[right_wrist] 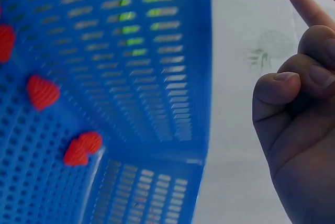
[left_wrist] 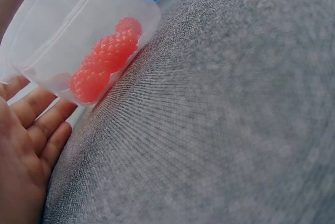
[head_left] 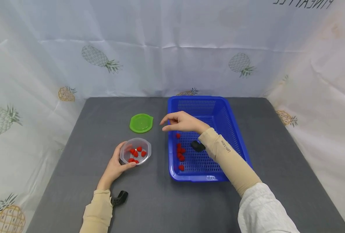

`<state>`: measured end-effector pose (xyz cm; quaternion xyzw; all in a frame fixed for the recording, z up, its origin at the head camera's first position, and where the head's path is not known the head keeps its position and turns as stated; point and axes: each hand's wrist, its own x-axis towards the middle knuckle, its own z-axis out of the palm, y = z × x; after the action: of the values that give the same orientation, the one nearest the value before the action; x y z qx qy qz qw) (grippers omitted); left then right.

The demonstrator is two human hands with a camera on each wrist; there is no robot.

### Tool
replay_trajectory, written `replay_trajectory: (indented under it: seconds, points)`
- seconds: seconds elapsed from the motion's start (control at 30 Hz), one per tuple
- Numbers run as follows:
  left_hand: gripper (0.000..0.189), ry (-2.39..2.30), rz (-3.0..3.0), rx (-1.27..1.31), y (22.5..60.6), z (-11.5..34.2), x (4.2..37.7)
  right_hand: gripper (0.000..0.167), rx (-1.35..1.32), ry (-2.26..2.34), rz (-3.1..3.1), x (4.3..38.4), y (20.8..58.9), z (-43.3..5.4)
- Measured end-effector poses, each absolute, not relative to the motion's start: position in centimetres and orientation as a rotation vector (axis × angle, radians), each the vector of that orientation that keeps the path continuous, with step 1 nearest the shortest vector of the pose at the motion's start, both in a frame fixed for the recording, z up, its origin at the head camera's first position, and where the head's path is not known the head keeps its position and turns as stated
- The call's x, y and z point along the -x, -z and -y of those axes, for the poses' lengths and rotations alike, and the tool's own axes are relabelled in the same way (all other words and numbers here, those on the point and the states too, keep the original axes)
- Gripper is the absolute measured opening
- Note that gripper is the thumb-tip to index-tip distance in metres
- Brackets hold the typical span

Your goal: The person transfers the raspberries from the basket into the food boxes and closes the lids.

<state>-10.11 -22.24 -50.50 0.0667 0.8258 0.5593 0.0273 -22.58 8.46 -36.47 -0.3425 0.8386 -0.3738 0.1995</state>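
Observation:
My left hand [head_left: 115, 166] holds a clear plastic container [head_left: 148, 150] at its left side, the thumb at the near rim. Several red raspberries [head_left: 143, 153] lie inside it, and the left wrist view shows raspberries [left_wrist: 112, 51] through its wall. Over the left rim of a blue basket [head_left: 172, 175], my right hand [head_left: 184, 121] hangs with thumb and forefinger apart and nothing visible between them. In the right wrist view the other fingers [right_wrist: 280, 85] of that hand are loosely bent. Several more raspberries [head_left: 181, 167] lie along the left side of the basket floor.
A green lid [head_left: 141, 123] lies flat on the grey table [head_left: 149, 204], behind the container and left of the basket. White curtains with pineapple prints [head_left: 160, 71] surround the back and sides. A black wrist camera [head_left: 120, 198] sits on the left forearm.

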Motion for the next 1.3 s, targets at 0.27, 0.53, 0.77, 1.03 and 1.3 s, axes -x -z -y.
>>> replay_trajectory:
  seconds: [0.27, 0.53, 0.77, 1.03, 1.3]
  points:
    - [0.088, -1.746, -2.551, -0.216, 50.9, 22.3, 9.8, 0.023, 0.827, 1.108, -2.421, 22.6, 37.7, -10.9]
    - [0.089, -1.746, -2.546, -0.193, 50.9, 22.1, 9.9, 0.036, 0.673, 1.120, -2.442, 23.7, 39.9, -12.8]
    - [0.089, -1.771, -2.543, -0.181, 50.7, 21.9, 9.9, 0.032, 0.593, 1.104, -2.413, 24.2, 41.5, -13.0]
    - [0.089, -1.728, -2.574, -0.167, 51.0, 22.0, 10.0, 0.026, 0.564, 0.923, -2.512, 24.5, 44.1, -12.7]
    - [0.089, -1.721, -2.558, -0.174, 49.5, 21.5, 9.7, 0.039, 0.608, 0.813, -2.520, 24.6, 46.2, -12.7]
